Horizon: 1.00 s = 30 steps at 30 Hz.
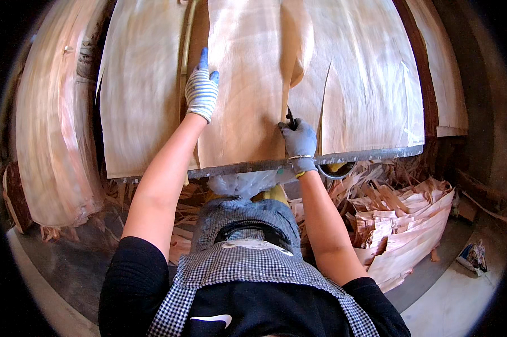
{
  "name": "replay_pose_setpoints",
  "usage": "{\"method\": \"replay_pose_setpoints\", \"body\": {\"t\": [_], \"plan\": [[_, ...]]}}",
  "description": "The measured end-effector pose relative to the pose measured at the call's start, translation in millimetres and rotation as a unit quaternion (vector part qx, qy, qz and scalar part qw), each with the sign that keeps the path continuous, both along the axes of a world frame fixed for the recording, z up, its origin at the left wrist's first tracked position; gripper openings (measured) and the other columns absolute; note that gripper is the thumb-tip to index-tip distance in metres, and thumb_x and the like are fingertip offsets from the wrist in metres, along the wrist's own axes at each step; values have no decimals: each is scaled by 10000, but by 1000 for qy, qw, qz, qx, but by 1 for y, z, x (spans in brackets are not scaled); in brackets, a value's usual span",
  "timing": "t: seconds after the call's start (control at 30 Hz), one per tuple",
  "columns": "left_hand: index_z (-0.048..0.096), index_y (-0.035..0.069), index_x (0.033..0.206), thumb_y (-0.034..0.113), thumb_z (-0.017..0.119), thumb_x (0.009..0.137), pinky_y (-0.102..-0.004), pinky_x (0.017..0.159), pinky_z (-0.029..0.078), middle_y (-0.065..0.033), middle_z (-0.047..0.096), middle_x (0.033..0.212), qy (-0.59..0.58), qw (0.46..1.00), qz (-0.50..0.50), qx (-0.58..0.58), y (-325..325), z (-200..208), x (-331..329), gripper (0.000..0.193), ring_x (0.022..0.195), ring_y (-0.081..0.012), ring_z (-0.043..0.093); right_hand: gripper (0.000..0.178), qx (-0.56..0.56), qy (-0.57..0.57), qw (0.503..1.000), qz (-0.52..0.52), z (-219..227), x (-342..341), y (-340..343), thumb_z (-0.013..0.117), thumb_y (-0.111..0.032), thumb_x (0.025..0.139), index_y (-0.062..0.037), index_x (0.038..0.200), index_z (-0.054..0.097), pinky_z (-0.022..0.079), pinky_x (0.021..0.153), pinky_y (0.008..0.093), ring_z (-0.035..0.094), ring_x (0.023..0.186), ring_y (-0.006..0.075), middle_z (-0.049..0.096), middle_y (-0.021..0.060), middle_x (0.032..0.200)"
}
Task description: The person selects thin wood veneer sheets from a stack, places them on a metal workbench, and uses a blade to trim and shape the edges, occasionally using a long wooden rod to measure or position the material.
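A thin sheet of wood veneer [245, 106] lies on a broad work table, overlapping paler veneer sheets. My left hand [202, 92], in a striped glove with blue fingertips, lies along the sheet's left edge with its fingers stretched forward. Just left of it runs a long narrow bamboo-like strip [186, 48]. Closed in a grey glove, my right hand [300, 140] grips a slim black hand tool [290, 117], perhaps a knife; most of it is hidden by my fingers. The tool's tip meets the sheet's right edge, where a strip of veneer [301, 42] curls up.
The table's dark front edge [264, 164] crosses before my waist. A tall veneer stack [54, 129] stands at left, and more sheets [444, 73] lie at right. A bundle of veneer scraps [405, 224] sits below right, near a small crumpled packet [473, 257] on the floor.
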<state>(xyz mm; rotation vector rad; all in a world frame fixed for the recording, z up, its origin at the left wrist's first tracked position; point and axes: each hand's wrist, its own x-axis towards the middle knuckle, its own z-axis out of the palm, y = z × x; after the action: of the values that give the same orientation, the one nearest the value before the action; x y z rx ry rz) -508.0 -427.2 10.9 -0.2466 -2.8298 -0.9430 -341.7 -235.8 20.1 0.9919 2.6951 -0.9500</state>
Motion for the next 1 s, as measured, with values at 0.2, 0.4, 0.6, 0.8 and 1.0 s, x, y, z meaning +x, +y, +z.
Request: {"method": "replay_pose_setpoints", "body": {"t": [0.2,0.4,0.6,0.8,1.0], "plan": [[475,129,1180,176,600,698,-434,967,285,-89,468,1190,117,944,-283,-124,33,3,45,500,1121,-272,411,291,-2,21,1000,-11,-3,3,0,624,-322,702,-36,751,606,448,642,423,576,739,363,599,190,756],[510,113,1156,244,535,754,-451,1001,241,-96,421,1274,91,901,-402,-134,48,-5,84,424,1183,-281,373,257,-39,30,999,-2,-3,1,7,610,-260,712,-27,819,603,445,645,429,570,738,371,597,192,768],[513,104,1151,175,505,778,-432,1005,256,-95,446,1256,76,901,-415,-98,44,-10,76,379,1167,-279,400,189,-96,166,981,11,21,20,-30,482,-112,827,3,974,514,442,595,439,566,687,392,585,200,735],[487,88,1179,47,406,780,-390,986,308,-103,474,1231,97,926,-357,-70,48,-18,48,409,1128,-266,447,248,5,-64,997,36,17,29,-59,455,-241,855,1,910,454,444,574,495,570,663,421,576,265,724],[456,105,1213,53,388,802,-371,1000,291,-92,456,1256,47,935,-347,-52,55,-17,48,419,1155,-251,425,189,72,-73,994,40,6,-41,-63,405,-166,846,5,919,441,474,604,476,594,689,403,590,263,733]]}}
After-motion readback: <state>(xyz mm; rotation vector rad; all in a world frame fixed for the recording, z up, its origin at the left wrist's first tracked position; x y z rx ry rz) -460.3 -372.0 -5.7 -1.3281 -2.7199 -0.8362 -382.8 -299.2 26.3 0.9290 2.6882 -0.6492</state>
